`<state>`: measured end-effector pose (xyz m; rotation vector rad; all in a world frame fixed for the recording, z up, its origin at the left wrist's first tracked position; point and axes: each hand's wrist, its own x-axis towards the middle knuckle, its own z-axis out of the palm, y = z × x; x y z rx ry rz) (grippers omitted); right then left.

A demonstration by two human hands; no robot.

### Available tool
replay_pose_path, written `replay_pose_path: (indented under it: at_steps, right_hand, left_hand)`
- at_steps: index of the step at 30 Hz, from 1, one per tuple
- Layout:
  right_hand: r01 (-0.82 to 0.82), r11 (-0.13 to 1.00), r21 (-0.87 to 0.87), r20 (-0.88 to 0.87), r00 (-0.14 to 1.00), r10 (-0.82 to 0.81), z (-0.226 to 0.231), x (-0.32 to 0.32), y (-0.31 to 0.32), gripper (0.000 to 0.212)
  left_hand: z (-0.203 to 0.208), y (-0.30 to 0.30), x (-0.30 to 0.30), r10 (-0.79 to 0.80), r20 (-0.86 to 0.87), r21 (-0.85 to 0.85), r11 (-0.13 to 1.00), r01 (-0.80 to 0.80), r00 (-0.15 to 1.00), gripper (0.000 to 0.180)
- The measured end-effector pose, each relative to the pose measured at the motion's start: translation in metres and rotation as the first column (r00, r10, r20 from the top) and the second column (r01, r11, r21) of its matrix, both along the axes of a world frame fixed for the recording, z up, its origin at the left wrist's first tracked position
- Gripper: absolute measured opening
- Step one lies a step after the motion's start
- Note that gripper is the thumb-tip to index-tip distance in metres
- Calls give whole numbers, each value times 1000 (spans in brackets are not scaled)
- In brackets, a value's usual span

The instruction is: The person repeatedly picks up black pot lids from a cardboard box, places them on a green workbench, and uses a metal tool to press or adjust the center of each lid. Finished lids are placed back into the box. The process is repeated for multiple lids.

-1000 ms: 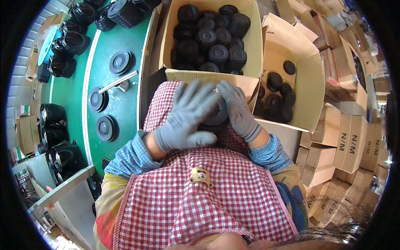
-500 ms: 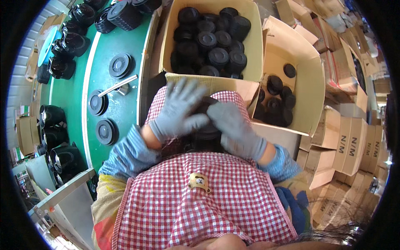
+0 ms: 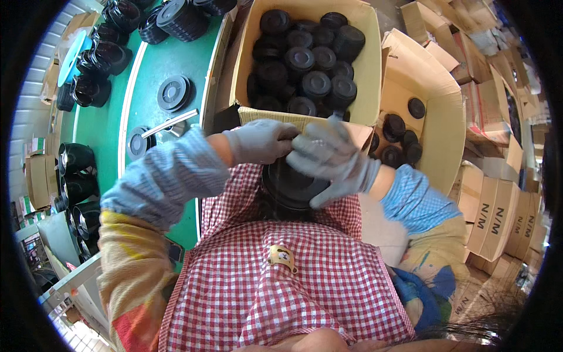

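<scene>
On my lap, between my knees, rests a round black lidded piece like a plastic pot saucer (image 3: pixel 287 186). My left hand (image 3: pixel 258 142), in a grey glove, is at its far edge with fingers curled together; whatever they hold is hidden. Over the piece's far right side is my gloved right hand (image 3: pixel 335 157), its fingers spread and slightly blurred, thumb reaching down by the rim. Just beyond both hands stands a cardboard box (image 3: pixel 366 64) filled with several stacks of black round discs (image 3: pixel 316 84).
A second box (image 3: pixel 437 123) with loose black discs stands to the right. On the green table (image 3: pixel 149 70) at left lie black saucers (image 3: pixel 175 92), a metal tool with a bar handle (image 3: pixel 170 123) and glossy black pots (image 3: pixel 76 161). Flattened and stacked cartons (image 3: pixel 495 211) fill the right side.
My left hand has gone from spread to curled and moved slightly right and down. My right hand has moved up and right, its fingers fanning out. More of the black piece now shows.
</scene>
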<state>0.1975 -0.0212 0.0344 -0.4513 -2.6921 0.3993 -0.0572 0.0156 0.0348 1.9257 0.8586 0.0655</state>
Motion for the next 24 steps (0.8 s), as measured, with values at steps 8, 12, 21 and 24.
replay_pose_path:
  at_steps: [8,12,21,24]
  right_hand:
    - [-81,988,-135,5,997,83,0,-84,-44,69]
    - [-111,992,-61,-80,991,106,8,-54,-22,70]
    - [-194,970,-145,-43,981,189,-13,-60,-27,65]
    - [-28,981,-192,22,999,33,6,-93,-54,65]
  left_hand:
    - [-49,21,48,-330,-30,143,933,331,943,25]
    - [0,24,49,-179,-205,-11,983,181,962,28]
    - [-70,-5,13,-125,451,9,991,135,884,30]
    - [-35,10,55,-128,-89,27,991,131,988,45]
